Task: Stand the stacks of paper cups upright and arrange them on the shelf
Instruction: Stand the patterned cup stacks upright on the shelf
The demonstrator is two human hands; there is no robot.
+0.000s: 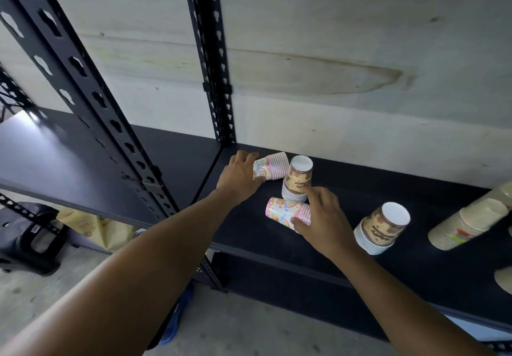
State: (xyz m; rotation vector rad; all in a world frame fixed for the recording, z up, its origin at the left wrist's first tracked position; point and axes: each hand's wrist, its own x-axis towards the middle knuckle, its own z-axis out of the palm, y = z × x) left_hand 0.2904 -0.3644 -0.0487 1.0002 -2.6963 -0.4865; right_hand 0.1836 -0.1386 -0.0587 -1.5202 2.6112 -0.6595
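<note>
On the dark shelf board (pixel 388 189) a pink patterned cup stack (pixel 273 166) lies on its side near the back corner, and my left hand (pixel 239 178) is closed around its base end. A second pink stack (pixel 285 211) lies on its side nearer the front, gripped by my right hand (pixel 322 218). Between them a brown patterned stack (pixel 297 178) stands upside down, upright. Another brown stack (pixel 383 228) stands to the right. A tan stack (pixel 468 225) lies tilted at the far right.
A black slotted upright post (pixel 213 59) rises at the shelf's back left, another post (pixel 83 84) in front. A pale wall panel (pixel 332 51) is close behind. Part of another cup stack (pixel 504 281) shows at the right edge. A black crate (pixel 27 239) sits on the floor below left.
</note>
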